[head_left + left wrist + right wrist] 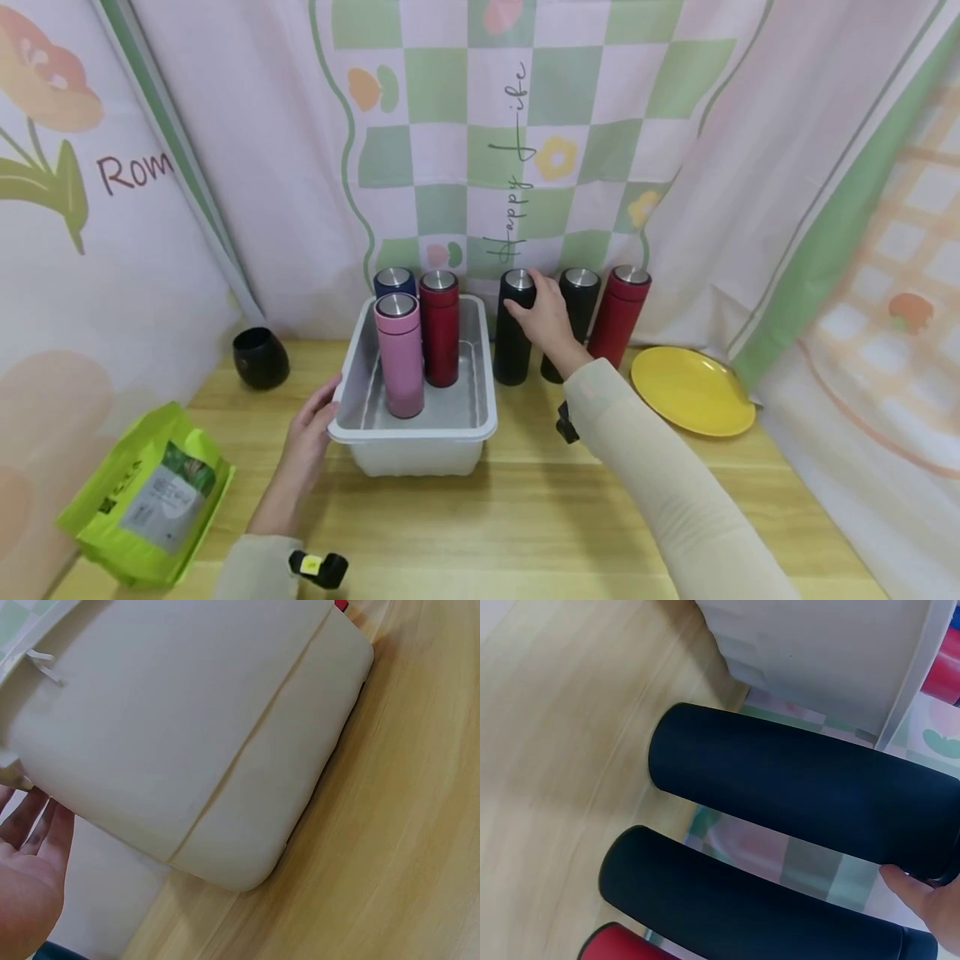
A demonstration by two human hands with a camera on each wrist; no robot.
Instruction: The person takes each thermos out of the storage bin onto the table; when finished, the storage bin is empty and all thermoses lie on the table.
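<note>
My right hand [546,318] grips the top of a black thermos [513,350], its thumb in front. The thermos stands upright on the table, just right of the white plastic bin [416,458]. A second black thermos [583,292] and a red thermos [620,317] stand to its right. My left hand [309,425] holds the bin's left rim; in the left wrist view its fingers [56,840] reach up under the rim. Inside the bin stand a pink thermos [401,358], a red thermos [441,329] and a dark blue thermos [394,279], partly hidden by the pink one.
A black cup [260,358] stands at the back left, with a bright green pouch [153,500] nearer the front. A yellow plate [692,392] lies at the right. Printed curtains [442,167] hang behind and at both sides of the wooden table [480,542].
</note>
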